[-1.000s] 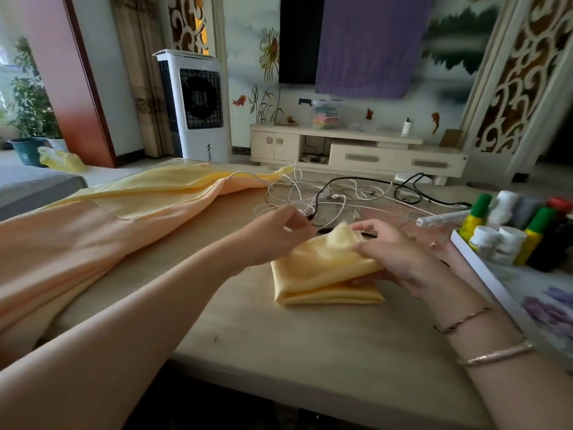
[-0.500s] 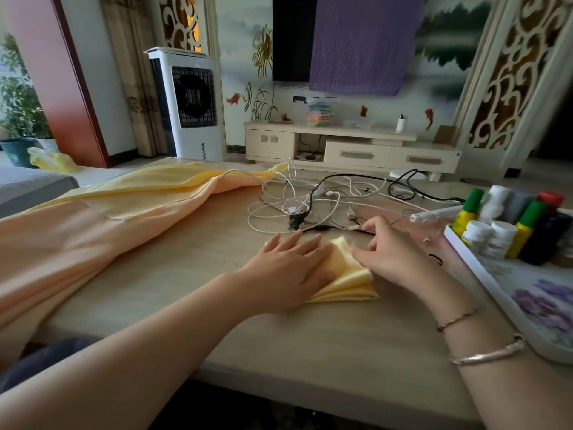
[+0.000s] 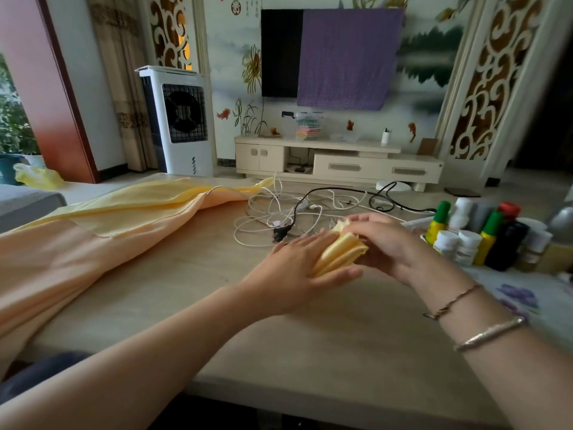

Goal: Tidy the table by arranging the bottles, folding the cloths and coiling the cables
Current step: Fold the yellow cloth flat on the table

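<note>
Peach-yellow large cloth sprawls unfolded over the table's left. Cables lie tangled mid-table, uncoiled. Bottles clustered at right. Small yellow cloth, folded thick, at centre: left hand presses flat; right hand grips its edge.

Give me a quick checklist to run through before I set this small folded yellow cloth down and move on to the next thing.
1. Small folded yellow cloth held by both hands: ok; left hand flat against it, right hand gripping its far side.
2. Folds neat: not ok; the layered edges fan apart.
3. Bare space on the light wooden table to lay it down: ok.
4. Large peach and yellow cloth folded: not ok; it lies spread out.
5. Tangled white and black cables coiled: not ok.
6. Green-capped and white bottles arranged: cannot tell; they are clustered at the right.
</note>
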Available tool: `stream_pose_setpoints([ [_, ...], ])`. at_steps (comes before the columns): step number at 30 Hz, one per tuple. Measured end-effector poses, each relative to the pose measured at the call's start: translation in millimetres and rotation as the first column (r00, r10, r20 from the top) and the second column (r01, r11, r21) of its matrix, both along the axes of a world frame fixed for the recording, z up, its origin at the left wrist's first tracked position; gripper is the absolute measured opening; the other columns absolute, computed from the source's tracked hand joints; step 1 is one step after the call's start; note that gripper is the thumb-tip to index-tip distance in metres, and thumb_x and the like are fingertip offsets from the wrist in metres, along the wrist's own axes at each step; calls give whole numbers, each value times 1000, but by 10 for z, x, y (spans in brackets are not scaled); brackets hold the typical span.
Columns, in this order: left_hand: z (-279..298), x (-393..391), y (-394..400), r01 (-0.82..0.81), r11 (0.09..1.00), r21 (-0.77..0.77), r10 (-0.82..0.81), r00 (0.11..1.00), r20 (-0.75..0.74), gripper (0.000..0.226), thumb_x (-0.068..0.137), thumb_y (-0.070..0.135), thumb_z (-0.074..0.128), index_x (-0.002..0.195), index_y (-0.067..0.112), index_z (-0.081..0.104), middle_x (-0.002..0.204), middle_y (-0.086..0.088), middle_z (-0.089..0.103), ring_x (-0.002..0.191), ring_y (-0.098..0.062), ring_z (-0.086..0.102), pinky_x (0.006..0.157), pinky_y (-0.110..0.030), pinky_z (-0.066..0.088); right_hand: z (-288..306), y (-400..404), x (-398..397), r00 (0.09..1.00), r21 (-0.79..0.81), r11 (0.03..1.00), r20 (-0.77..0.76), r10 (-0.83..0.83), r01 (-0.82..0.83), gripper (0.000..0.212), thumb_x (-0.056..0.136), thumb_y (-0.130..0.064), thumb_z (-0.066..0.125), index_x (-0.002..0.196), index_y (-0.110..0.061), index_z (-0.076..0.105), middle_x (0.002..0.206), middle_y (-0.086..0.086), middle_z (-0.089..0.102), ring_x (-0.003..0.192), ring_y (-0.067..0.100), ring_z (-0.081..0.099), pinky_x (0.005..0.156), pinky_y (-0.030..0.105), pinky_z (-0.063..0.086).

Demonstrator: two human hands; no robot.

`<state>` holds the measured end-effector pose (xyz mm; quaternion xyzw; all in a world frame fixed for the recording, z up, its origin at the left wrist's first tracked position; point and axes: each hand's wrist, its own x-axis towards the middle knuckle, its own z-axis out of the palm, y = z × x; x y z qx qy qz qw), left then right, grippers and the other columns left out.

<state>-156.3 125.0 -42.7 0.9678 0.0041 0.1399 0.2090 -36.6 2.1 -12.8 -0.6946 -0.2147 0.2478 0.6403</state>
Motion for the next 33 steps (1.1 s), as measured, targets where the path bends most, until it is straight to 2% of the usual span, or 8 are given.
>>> stream_pose_setpoints([
  [3,127,115,-315,29,989,-143,-2,983,186,65,84,52,62,140,36,35,124,13,57,107,-7,56,88,-27,46,258,-181,-37,998,180,983,-54,-27,36,13,91,2,53,101,-5,56,70,8,55,54,14,57,51,25,53],
  [6,306,272,-606,59,958,-282,41,941,336,20,93,16,51,105,33,55,82,17,62,71,1,56,61,-16,41,464,-491,-23,996,249,965,-14,-85,86,9,92,-8,55,89,-4,63,71,10,65,58,17,66,56,27,57],
  [8,465,383,-814,72,867,-494,118,932,342,24,96,15,46,81,31,55,69,16,60,62,5,54,55,-9,40,554,-746,47,983,266,949,20,-181,169,17,94,-16,54,85,-6,64,76,11,68,64,20,67,66,33,57],
  [13,749,687,-1412,96,365,-926,42,992,119,19,99,31,45,98,25,63,101,-7,70,96,-26,67,86,-46,55,491,-1557,325,940,61,951,145,-308,302,13,94,-25,58,93,-14,64,96,3,68,93,20,62,71,32,47],
  [17,755,1052,-1985,36,193,-981,-27,999,32,15,98,32,48,100,25,61,105,-9,68,98,-29,66,86,-50,55,383,-2313,454,948,27,948,-19,-317,317,30,88,-26,66,116,-15,61,98,6,69,85,21,67,58,31,52],
  [19,707,1257,-2285,-16,132,-991,-93,995,-28,14,98,29,49,108,22,57,106,-10,65,98,-28,64,81,-46,56,360,-2633,583,897,-5,900,83,-433,435,35,88,-18,67,121,-17,58,102,4,64,87,18,62,64,29,50],
  [23,623,1616,-2869,-123,162,-979,-230,960,-159,35,96,15,52,130,12,46,111,-13,59,96,-27,62,66,-38,56,340,-3284,987,727,-242,702,407,-553,670,37,91,-18,61,126,-26,51,110,5,55,87,18,54,68,29,43],
  [33,372,2260,-3474,-177,291,-940,-248,935,-253,38,93,-3,49,130,6,48,112,-15,61,98,-25,63,71,-37,60,66,-3831,1710,640,-412,516,646,-416,751,36,92,-12,56,126,-17,47,103,9,60,92,25,59,81,37,50],
])
